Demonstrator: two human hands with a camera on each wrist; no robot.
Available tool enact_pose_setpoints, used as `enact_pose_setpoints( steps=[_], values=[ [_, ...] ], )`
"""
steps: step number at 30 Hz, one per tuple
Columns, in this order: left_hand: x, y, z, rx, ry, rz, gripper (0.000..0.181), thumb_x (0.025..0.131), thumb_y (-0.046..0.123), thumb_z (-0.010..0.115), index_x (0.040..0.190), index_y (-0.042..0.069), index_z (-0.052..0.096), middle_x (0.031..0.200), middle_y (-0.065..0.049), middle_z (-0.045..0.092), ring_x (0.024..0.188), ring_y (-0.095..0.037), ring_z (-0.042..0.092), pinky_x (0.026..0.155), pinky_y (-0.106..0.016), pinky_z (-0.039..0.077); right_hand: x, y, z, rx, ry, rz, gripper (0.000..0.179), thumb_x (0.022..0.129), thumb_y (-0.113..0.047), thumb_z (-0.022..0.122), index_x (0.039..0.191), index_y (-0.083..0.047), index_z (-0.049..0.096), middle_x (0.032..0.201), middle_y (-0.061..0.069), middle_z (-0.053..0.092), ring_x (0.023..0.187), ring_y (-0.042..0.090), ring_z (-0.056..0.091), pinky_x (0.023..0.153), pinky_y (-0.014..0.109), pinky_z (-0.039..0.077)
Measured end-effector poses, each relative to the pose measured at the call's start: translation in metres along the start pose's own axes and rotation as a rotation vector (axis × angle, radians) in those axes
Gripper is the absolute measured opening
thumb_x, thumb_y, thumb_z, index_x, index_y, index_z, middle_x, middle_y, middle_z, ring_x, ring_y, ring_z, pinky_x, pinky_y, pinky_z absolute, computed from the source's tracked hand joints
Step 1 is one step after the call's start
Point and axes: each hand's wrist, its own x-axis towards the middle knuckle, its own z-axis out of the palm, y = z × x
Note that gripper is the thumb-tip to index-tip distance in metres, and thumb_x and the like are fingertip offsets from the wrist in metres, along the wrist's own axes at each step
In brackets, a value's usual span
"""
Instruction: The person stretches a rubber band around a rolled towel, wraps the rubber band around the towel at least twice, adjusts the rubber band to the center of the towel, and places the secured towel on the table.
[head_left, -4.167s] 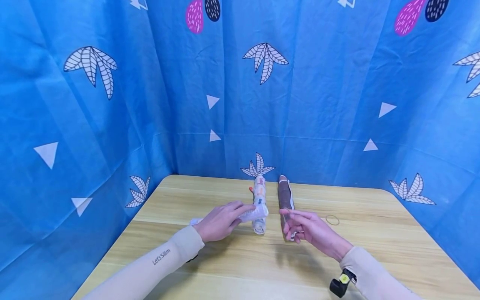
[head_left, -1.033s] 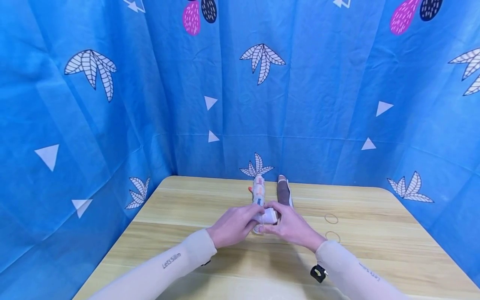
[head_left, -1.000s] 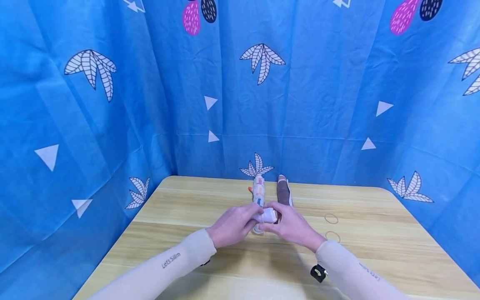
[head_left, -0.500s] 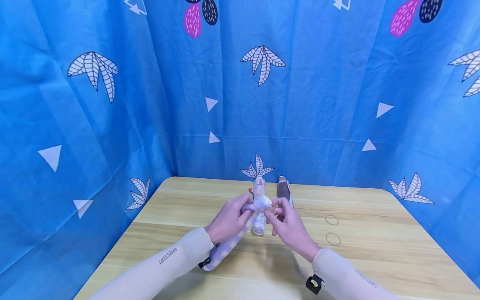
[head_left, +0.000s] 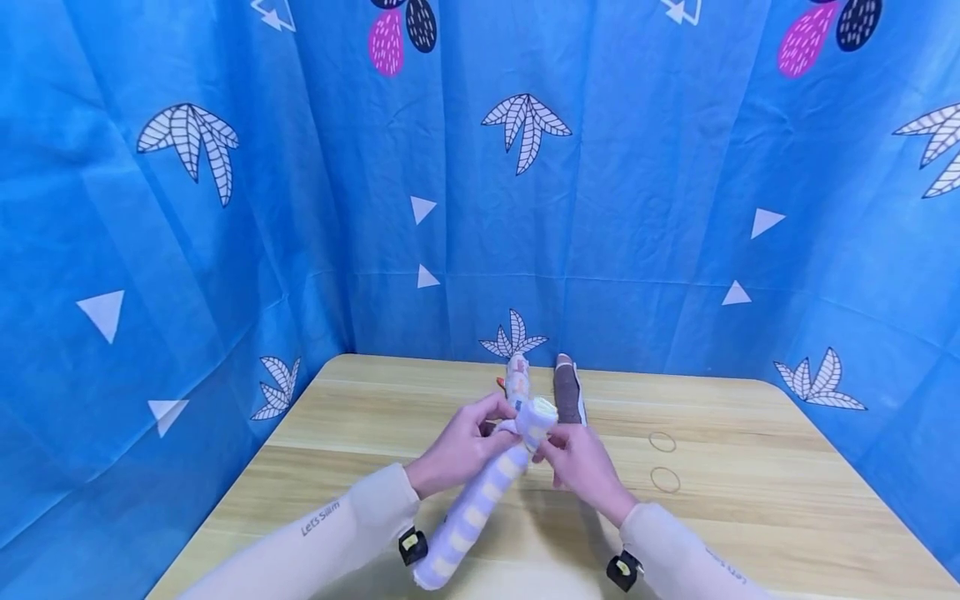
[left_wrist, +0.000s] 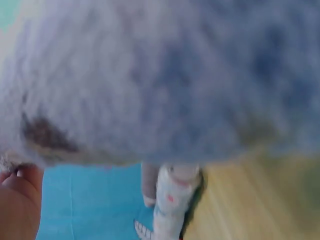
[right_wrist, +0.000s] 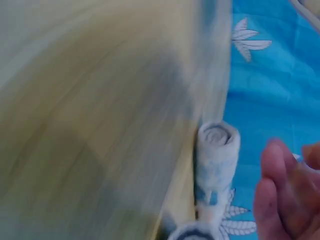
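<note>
A rolled towel (head_left: 472,517) in lavender and cream slants up from the near side of the table, its pale coiled end tipped toward the back. My left hand (head_left: 453,450) pinches it just below that end. My right hand (head_left: 585,468) is at the other side of the same spot, thumb and fingers pinching a thin rubber band there, mostly hidden. The towel narrows at this place. In the left wrist view the towel (left_wrist: 150,85) fills the upper part, close and blurred. The right wrist view shows curled fingers (right_wrist: 274,195) of my right hand.
Behind the hands lie a white patterned roll (head_left: 517,383), with a small red-orange piece beside it, and a dark brown roll (head_left: 567,396). Two rubber bands (head_left: 665,480) lie on the wooden table (head_left: 750,467) at right. A blue printed curtain (head_left: 637,208) hangs around the back and sides.
Earlier my right hand held a thin loop apart from the towel; then both hands met at the towel's end. Since then the towel has swung from crosswise to slanting, its coiled end turned up and away.
</note>
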Motion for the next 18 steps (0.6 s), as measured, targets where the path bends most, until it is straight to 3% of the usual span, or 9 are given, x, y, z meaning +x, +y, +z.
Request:
enact_pose_setpoints(
  steps=[2, 5, 8, 13, 18],
  values=[
    [-0.003, 0.002, 0.004, -0.039, -0.022, 0.007, 0.011, 0.099, 0.012, 0.062, 0.109, 0.007, 0.060, 0.109, -0.011, 0.066, 0.081, -0.016, 0.062, 0.070, -0.028, 0.055, 0.004, -0.001, -0.002, 0.184, 0.103, 0.094, 0.023, 0.093, -0.005, 0.065, 0.114, -0.010, 0.075, 0.073, 0.008, 0.071, 0.043, 0.017, 0.057, 0.041, 0.030, 0.048],
    [-0.006, 0.003, 0.008, -0.115, -0.029, 0.004, 0.013, 0.099, 0.011, 0.062, 0.108, 0.003, 0.058, 0.111, -0.014, 0.067, 0.086, -0.017, 0.063, 0.074, -0.028, 0.054, 0.009, -0.004, -0.007, 0.519, 0.258, 0.187, 0.036, 0.092, -0.012, 0.070, 0.129, -0.009, 0.069, 0.087, 0.010, 0.075, 0.045, 0.014, 0.058, 0.045, 0.027, 0.051],
    [-0.008, -0.001, 0.009, -0.220, -0.004, -0.044, 0.015, 0.098, 0.009, 0.061, 0.108, -0.001, 0.056, 0.113, -0.014, 0.066, 0.093, -0.019, 0.064, 0.079, -0.031, 0.056, 0.008, -0.008, -0.010, 0.720, 0.311, 0.161, 0.045, 0.092, -0.026, 0.075, 0.133, -0.009, 0.066, 0.102, 0.007, 0.077, 0.046, 0.011, 0.059, 0.049, 0.025, 0.053],
    [-0.003, -0.007, 0.009, -0.375, 0.049, -0.151, 0.016, 0.098, 0.007, 0.058, 0.110, -0.001, 0.054, 0.108, -0.009, 0.063, 0.095, -0.022, 0.065, 0.079, -0.036, 0.059, -0.002, -0.012, -0.016, 0.760, 0.210, -0.035, 0.044, 0.098, -0.019, 0.067, 0.138, -0.002, 0.059, 0.097, 0.002, 0.078, 0.051, 0.013, 0.063, 0.057, 0.027, 0.057],
    [0.001, -0.007, 0.010, -0.442, 0.013, -0.210, 0.014, 0.095, 0.003, 0.057, 0.108, -0.002, 0.053, 0.104, -0.011, 0.058, 0.088, -0.025, 0.067, 0.070, -0.047, 0.061, -0.006, -0.010, -0.028, 0.600, 0.016, -0.229, 0.045, 0.096, -0.005, 0.064, 0.139, 0.005, 0.055, 0.098, 0.002, 0.077, 0.058, 0.015, 0.067, 0.064, 0.029, 0.059]
  ],
)
